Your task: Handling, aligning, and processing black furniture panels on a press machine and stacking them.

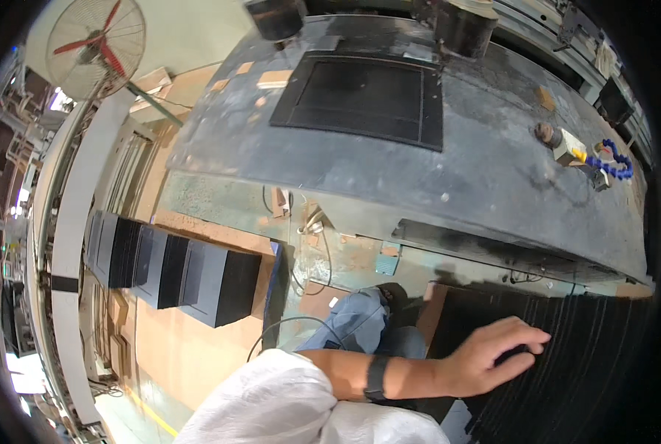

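A close-packed row of thin black panels [582,355] lies beneath and to the right of the person's bare left hand [484,360], the only one showing, long edges crossing the fingers' line, the grip narrow, though whether it holds one cannot be told.

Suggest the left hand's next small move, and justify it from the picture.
Perhaps close the left hand gently around a single edge: its thumb and fingers are curled over the closely packed dark panels, with a dark gap between them. Whether it grips anything cannot be told.
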A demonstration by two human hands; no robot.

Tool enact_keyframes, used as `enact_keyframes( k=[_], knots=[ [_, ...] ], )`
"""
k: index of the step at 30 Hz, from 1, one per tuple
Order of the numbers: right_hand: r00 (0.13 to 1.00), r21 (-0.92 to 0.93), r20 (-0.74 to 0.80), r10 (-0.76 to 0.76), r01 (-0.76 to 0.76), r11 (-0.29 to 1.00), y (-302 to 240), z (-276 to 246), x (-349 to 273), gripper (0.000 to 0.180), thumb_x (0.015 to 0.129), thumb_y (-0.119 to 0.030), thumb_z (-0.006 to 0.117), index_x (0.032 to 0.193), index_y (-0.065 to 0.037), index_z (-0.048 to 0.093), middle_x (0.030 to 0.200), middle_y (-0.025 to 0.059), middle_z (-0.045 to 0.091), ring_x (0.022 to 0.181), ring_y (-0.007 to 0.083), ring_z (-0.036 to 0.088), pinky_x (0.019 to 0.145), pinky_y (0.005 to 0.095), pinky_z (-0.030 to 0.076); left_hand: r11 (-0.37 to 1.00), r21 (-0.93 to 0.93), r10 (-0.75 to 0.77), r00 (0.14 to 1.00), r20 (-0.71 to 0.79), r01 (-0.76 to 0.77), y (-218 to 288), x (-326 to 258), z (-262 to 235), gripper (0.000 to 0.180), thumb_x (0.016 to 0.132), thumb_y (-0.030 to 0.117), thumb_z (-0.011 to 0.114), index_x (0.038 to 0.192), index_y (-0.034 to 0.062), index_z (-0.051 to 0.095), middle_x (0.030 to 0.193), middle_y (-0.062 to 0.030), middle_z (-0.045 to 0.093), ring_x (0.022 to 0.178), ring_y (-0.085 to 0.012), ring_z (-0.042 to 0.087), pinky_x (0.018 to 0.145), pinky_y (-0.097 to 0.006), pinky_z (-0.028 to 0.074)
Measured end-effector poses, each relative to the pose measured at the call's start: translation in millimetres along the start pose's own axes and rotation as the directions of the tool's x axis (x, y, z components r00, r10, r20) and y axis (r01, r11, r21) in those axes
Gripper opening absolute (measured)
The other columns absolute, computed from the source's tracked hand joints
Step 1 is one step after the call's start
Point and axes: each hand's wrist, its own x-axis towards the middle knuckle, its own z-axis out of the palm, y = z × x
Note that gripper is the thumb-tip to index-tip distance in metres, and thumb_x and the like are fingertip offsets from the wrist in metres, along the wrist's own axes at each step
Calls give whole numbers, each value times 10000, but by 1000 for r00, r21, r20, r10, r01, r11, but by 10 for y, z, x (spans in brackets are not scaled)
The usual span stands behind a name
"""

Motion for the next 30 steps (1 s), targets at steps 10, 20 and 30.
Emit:
enact_keyframes(
  k=[10, 20, 30],
  knots=[
    [959, -363, 171, -227, 276, 890, 33, 70, 348, 294, 899, -291, 603, 1052, -43, 642, 1068, 148, 635, 968, 239, 603, 719, 421, 503, 474, 421, -567, 634, -525, 773, 1380, -2447, -1950, 337, 936, 317, 565, 1132, 48, 612, 992, -65, 650, 913, -128, 602, 758, -259, 475],
    [532, -148, 223, -817, 847, 511, -515, 697, 277, 250, 963, -209, 489, 1052, 18, 544, 781, 157, 655, 557, 190, 633, 479, 279, 533, 153, -205, -756, -19, -654, 967, 1221, -5035, -2758, 459, 864, 535, 548, 1028, 117, 643, 917, -16, 632, 834, -161, 579, 722, -310, 454],
    [536, -150, 440, -720, 835, 530, -928, 1486, 24, 253, 973, -202, 470, 1107, 2, 535, 868, 174, 656, 665, 231, 654, 584, 347, 562, 374, -425, -743, -8, -669, 824, 1349, -5737, -2456, 440, 890, 535, 519, 1025, 138, 650, 920, -12, 608, 876, -144, 533, 785, -329, 427]
  ],
)
